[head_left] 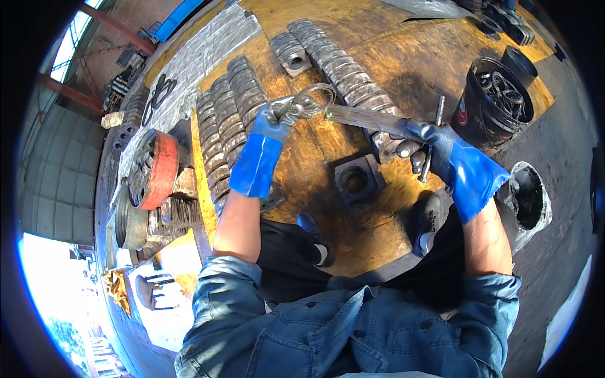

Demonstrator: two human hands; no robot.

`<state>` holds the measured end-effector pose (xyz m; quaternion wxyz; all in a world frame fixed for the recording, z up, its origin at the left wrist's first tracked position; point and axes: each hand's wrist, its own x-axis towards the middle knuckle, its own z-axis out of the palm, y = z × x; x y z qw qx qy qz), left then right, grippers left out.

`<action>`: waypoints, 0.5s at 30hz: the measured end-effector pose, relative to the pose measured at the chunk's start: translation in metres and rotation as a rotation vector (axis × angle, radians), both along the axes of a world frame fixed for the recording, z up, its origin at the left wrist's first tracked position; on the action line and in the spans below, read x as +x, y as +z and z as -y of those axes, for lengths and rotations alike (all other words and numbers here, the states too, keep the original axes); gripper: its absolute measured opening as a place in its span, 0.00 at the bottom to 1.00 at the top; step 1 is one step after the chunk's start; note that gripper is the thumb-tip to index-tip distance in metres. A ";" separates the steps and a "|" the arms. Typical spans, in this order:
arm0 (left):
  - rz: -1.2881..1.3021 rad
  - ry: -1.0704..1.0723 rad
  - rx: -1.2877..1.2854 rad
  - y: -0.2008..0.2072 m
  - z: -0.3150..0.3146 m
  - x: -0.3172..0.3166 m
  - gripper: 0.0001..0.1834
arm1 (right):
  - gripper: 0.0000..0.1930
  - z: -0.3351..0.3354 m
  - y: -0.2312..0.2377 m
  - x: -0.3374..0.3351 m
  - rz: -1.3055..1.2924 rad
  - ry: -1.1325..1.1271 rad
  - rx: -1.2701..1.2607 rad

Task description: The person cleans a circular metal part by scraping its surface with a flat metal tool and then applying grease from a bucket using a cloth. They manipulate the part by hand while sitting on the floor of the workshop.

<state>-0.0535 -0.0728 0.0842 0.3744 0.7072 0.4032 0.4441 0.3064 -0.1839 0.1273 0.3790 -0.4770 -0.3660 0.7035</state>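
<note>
My left hand [263, 151], in a blue rubber glove with dark, greasy fingers, is closed around thin metal rings [317, 94]. In a matching glove, my right hand [452, 157] grips a T-handled tool [372, 120]. Its long, shiny shaft points left toward the rings, and its crossbar sticks out above and below my fist. Whether the shaft tip touches the rings I cannot tell. Below the tool, a square metal block [358, 179] with a round hole lies on the floor, near my shoes.
Rows of dark metal blocks [337, 60] stretch away, with more rows [220, 113] at left. To the right stand a black bucket [482, 116] of metal rings and a pale bucket [529, 195] with a dark inside. A red drum-like container [165, 170] is at left.
</note>
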 end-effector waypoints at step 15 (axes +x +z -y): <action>0.513 -0.104 -0.395 0.005 0.006 0.006 0.15 | 0.13 -0.001 -0.022 -0.004 -0.469 -0.049 -0.379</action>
